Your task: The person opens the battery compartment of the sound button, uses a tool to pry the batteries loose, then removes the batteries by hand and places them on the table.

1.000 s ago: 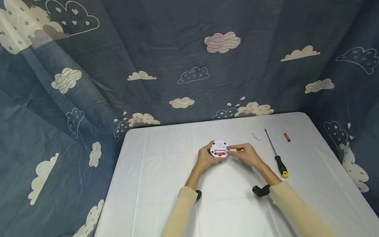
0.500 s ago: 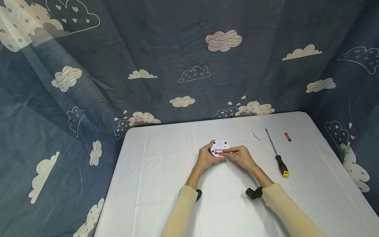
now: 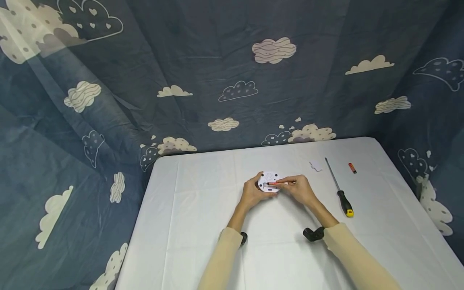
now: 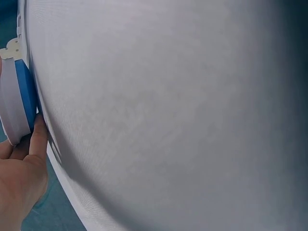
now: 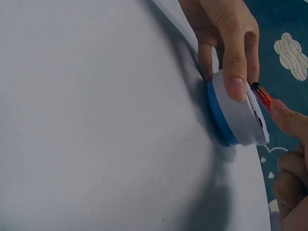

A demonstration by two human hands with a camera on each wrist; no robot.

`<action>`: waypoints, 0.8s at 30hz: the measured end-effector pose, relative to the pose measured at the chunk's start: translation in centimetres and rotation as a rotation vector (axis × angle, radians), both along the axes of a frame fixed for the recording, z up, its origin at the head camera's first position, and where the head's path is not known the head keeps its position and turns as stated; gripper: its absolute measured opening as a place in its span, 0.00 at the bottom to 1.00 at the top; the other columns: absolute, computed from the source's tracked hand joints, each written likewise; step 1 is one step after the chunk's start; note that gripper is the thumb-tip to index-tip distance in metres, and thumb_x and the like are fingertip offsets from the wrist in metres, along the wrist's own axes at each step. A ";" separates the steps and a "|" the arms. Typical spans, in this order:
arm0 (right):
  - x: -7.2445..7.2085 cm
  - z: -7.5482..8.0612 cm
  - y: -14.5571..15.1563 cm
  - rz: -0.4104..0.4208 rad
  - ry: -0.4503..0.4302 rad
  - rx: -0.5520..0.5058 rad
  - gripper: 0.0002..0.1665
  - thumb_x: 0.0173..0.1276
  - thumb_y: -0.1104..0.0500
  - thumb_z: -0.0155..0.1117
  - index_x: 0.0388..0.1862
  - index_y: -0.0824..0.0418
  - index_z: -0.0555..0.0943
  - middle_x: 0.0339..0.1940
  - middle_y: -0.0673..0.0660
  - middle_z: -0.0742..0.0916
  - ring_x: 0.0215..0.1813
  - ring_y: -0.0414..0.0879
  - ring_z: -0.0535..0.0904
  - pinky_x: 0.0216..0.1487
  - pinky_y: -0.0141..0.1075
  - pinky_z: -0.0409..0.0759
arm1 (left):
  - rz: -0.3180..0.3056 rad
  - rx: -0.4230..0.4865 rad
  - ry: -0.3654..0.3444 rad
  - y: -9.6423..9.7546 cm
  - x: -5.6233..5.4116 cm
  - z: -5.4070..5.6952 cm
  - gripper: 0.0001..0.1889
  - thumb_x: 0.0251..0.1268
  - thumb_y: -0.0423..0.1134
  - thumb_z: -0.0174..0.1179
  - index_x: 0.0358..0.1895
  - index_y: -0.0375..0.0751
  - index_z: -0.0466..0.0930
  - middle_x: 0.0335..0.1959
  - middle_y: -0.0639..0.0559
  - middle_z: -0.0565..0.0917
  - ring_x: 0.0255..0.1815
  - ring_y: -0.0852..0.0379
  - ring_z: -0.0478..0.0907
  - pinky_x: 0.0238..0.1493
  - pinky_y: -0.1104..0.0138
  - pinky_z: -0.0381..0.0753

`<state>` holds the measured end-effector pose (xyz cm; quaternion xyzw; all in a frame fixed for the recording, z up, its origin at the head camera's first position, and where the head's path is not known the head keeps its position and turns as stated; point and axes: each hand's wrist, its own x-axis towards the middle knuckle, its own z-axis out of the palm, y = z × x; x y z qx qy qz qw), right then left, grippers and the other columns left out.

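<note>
A round white device with a blue underside (image 5: 238, 115) is gripped at its edge by my left hand (image 3: 251, 193). In the head view its white face (image 3: 269, 176) turns up, with a speaker grille and a battery slot. Between thumb and fingers my right hand (image 3: 301, 189) pinches a small red and black battery (image 5: 261, 95), held at the slot and sticking out from the device's face. The right wrist view shows the left thumb across the device's white side. Only part of the device and of the left hand (image 4: 21, 178) appears in the left wrist view.
Right of the hands a screwdriver (image 3: 340, 193) with a black and yellow handle lies on the white-covered table (image 3: 203, 225). Beyond it lies another red battery (image 3: 352, 168). A small white flat piece (image 3: 315, 166) is left of the screwdriver's tip. Dark cloud-patterned cloth (image 3: 203, 60) hangs behind.
The right hand has moved in over the device from its right edge and taken hold of the battery that lay in the slot; it is now lifted. The left hand holds the device unmoved.
</note>
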<state>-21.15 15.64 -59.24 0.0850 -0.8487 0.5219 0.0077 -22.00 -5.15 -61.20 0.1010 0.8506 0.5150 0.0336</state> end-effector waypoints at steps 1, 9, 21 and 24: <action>0.0 0.0 0.2 -0.004 0.003 0.002 0.11 0.64 0.60 0.78 0.41 0.65 0.92 0.43 0.66 0.92 0.32 0.38 0.73 0.27 0.24 0.67 | -0.001 -0.002 -0.002 0.0 0.0 0.0 0.53 0.44 0.43 0.86 0.76 0.32 0.67 0.72 0.38 0.77 0.72 0.51 0.76 0.72 0.61 0.77; -0.5 0.5 3.0 -0.120 -0.002 0.052 0.11 0.65 0.58 0.77 0.43 0.62 0.92 0.40 0.61 0.92 0.29 0.37 0.68 0.26 0.26 0.64 | 0.004 0.019 -0.054 0.1 -0.1 -0.2 0.54 0.44 0.42 0.85 0.77 0.36 0.66 0.74 0.41 0.75 0.74 0.51 0.74 0.75 0.62 0.75; -1.2 0.3 10.1 -0.451 -0.030 0.047 0.20 0.66 0.51 0.77 0.47 0.65 0.91 0.34 0.53 0.85 0.27 0.40 0.61 0.19 0.32 0.57 | 0.003 0.049 -0.071 -0.2 0.1 -0.2 0.55 0.43 0.41 0.86 0.78 0.35 0.65 0.75 0.42 0.75 0.76 0.51 0.72 0.77 0.63 0.72; -1.5 0.1 11.9 -0.540 -0.068 0.056 0.20 0.67 0.51 0.76 0.49 0.65 0.91 0.39 0.57 0.86 0.30 0.42 0.64 0.21 0.32 0.60 | -0.003 0.053 -0.069 -0.1 0.1 -0.2 0.55 0.43 0.41 0.86 0.78 0.35 0.65 0.75 0.42 0.74 0.76 0.51 0.72 0.77 0.63 0.72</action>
